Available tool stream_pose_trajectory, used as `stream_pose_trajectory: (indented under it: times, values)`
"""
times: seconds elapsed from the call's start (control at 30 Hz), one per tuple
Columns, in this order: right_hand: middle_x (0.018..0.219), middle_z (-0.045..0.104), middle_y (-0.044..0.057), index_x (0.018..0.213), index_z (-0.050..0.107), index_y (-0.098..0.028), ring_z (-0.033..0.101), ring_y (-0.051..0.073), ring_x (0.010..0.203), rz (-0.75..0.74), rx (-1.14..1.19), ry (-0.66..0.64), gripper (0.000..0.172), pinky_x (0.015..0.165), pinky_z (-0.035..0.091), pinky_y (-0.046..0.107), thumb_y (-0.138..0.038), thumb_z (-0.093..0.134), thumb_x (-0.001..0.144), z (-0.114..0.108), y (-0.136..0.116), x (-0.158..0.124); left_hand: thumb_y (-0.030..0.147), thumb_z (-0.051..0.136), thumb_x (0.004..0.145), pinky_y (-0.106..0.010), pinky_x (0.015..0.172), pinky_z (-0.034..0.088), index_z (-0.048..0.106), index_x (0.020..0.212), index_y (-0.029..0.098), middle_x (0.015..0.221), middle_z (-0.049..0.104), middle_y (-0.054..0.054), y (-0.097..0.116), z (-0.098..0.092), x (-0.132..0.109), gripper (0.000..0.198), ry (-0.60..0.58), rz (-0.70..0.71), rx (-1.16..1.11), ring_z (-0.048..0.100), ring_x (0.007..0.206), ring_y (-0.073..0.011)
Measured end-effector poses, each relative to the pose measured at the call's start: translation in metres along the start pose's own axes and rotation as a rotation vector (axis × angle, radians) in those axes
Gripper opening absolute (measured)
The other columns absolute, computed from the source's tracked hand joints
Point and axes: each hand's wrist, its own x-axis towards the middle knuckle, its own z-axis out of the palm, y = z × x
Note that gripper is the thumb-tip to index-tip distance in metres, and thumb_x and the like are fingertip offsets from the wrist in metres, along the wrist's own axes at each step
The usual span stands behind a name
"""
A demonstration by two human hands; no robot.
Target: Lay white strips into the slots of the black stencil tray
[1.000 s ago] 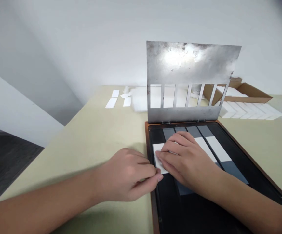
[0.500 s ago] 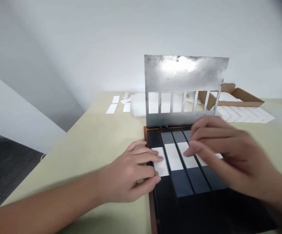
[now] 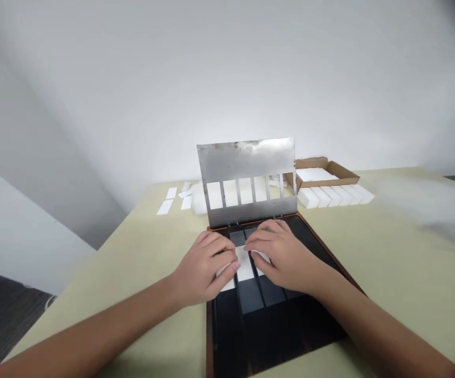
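White cards (image 3: pixel 245 268) lie side by side on dark grey strips of a black board (image 3: pixel 274 336) with a brown edge. My left hand (image 3: pixel 207 270) lies over the leftmost card (image 3: pixel 228 285), its fingers curved and a little apart, the fingertips at the left edge of the middle card. From the other side my right hand (image 3: pixel 278 257) reaches in, fingers bent and spaced, fingertips near the middle card's upper right edge. It partly covers another card (image 3: pixel 264 257). Behind the hands a hinged metal plate (image 3: pixel 246 160) with a row of rectangular windows stands raised.
A cardboard box (image 3: pixel 345 173) holding white sheets stands at the back right, with a row of white stacks (image 3: pixel 333 196) before it. Several loose white cards (image 3: pixel 165 207) lie at the back left of the pale table (image 3: pixel 400 252). A wall rises behind.
The view has shifted, so the board and plate look smaller and farther left. My right hand has come in from the right, close to my left hand. My left fingers have drawn nearer the middle card.
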Motion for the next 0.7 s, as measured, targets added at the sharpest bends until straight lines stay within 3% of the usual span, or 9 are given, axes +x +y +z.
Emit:
stream_pose_trajectory:
  times: [0.13,0.27,0.33,0.43,0.6,0.7]
  values:
    - [0.112,0.077,0.002,0.114,0.075,-0.022,0.055,0.026,0.111,0.009,0.015,-0.052,0.028,0.101,0.036,0.047,-0.012,0.058,0.093,0.003,0.003,-0.002,0.021,0.049,0.101,-0.048,0.101,0.035,0.067,0.120,0.020,0.123,0.070,-0.009,-0.007,0.003,-0.009,0.027,0.010,0.066,-0.042,0.055,0.114,-0.0282]
    - [0.123,0.074,0.003,0.118,0.074,-0.022,0.053,0.027,0.117,0.015,0.010,-0.066,0.028,0.104,0.035,0.047,-0.018,0.059,0.095,0.008,0.004,-0.005,0.019,0.051,0.100,-0.051,0.107,0.030,0.066,0.127,0.022,0.124,0.073,-0.006,-0.012,0.005,-0.016,0.032,-0.027,0.104,-0.081,0.053,0.119,-0.0297]
    - [0.132,0.070,0.004,0.123,0.072,-0.022,0.051,0.029,0.123,0.022,0.019,-0.077,0.029,0.107,0.034,0.049,-0.030,0.064,0.097,0.010,0.003,-0.005,0.018,0.051,0.101,-0.051,0.106,0.030,0.068,0.124,0.023,0.119,0.074,-0.004,-0.012,0.007,-0.016,0.030,-0.029,0.098,-0.120,0.054,0.117,-0.0286]
    - [0.136,0.068,0.005,0.133,0.067,-0.022,0.050,0.030,0.127,0.016,0.035,-0.127,0.045,0.111,0.031,0.050,-0.045,0.070,0.095,0.011,0.001,-0.005,0.016,0.051,0.101,-0.049,0.102,0.034,0.071,0.119,0.023,0.116,0.074,-0.004,-0.012,0.010,-0.016,0.027,-0.009,0.093,-0.148,0.056,0.111,-0.0267]
    - [0.131,0.072,0.006,0.141,0.062,-0.021,0.053,0.030,0.125,0.003,0.034,-0.206,0.053,0.113,0.029,0.052,-0.044,0.073,0.094,0.012,0.002,-0.003,0.015,0.053,0.100,-0.043,0.086,0.039,0.072,0.116,0.020,0.103,0.065,-0.009,-0.013,0.012,-0.018,0.026,0.035,0.091,-0.132,0.055,0.095,-0.0237]
    - [0.128,0.074,0.007,0.141,0.062,-0.021,0.054,0.031,0.123,0.014,0.016,-0.221,0.052,0.110,0.033,0.052,-0.041,0.072,0.094,0.012,0.003,-0.003,0.019,0.053,0.099,-0.039,0.076,0.039,0.070,0.123,0.019,0.094,0.060,-0.008,-0.014,0.010,-0.019,0.029,0.062,0.188,-0.109,0.051,0.083,-0.0217]
